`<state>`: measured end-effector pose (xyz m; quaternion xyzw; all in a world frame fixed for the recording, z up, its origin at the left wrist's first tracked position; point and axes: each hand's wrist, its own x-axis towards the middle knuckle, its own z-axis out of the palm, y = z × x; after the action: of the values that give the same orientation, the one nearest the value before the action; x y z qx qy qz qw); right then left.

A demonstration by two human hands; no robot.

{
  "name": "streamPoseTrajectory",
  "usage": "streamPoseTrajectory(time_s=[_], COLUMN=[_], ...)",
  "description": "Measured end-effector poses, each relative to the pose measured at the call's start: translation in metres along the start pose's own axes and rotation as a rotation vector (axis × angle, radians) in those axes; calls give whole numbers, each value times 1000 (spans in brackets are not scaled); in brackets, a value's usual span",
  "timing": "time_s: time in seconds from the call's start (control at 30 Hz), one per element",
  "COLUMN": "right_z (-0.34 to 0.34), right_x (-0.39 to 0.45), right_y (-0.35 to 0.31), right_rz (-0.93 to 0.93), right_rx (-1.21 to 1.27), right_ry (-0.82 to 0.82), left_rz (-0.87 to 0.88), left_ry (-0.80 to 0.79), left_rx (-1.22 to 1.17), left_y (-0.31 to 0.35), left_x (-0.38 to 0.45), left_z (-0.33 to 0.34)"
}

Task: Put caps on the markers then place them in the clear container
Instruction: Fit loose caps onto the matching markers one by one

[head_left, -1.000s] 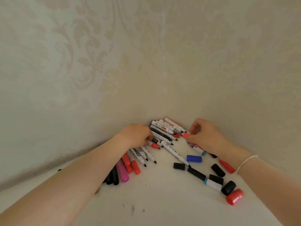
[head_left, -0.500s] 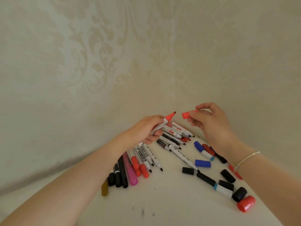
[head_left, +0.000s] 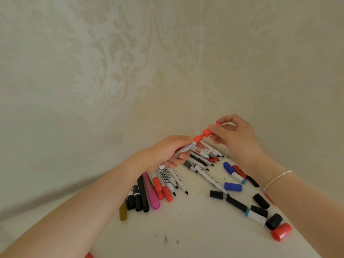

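Two hands work above the counter (head_left: 195, 229): our left hand (head_left: 165, 153) grips a red marker (head_left: 188, 147) by its barrel, our right hand (head_left: 234, 133) pinches the red cap (head_left: 207, 132) right at the tip, not yet seated. Risks: cap goes on crooked & ink smears our fingers, or marker slips back into the pile (head_left: 201, 157). No clear container in view, so drop-off spot unknown. Barrel print on loose markers too small to read; no brand legible.

Two cream walls (head_left: 93, 81) with a pale damask pattern are meeting in a corner. A white table (head_left: 186, 229) is sitting below them, bearing small dark marks.
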<state>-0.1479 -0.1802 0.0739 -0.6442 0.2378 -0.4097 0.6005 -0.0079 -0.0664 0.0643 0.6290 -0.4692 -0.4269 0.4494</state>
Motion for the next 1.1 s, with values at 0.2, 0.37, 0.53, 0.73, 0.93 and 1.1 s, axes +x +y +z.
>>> streamPoseTrajectory(time_s=[0.2,0.37,0.53,0.73,0.93,1.1], right_z=[-1,0,-1,1,10,7], right_x=[1,0,-4,-2,1,-1], right_y=[5,5,6,10,16,9], right_rz=[26,-5,-72,-3,-22,-60], right_rx=[-92,-115,-303,-446,-462,-632], right_ry=[-73,-140,-276,-268,-71,-134], left_rz=[32,82,219,337,366,428], left_ry=[38,77,164,253,302,333], left_rx=[62,141,289,540,618,706], left_y=[-3,-3,-13,-11,-6,-12], left_x=[-3,-3,-1,-5,0,2], left_z=[3,9,14,21,27,23])
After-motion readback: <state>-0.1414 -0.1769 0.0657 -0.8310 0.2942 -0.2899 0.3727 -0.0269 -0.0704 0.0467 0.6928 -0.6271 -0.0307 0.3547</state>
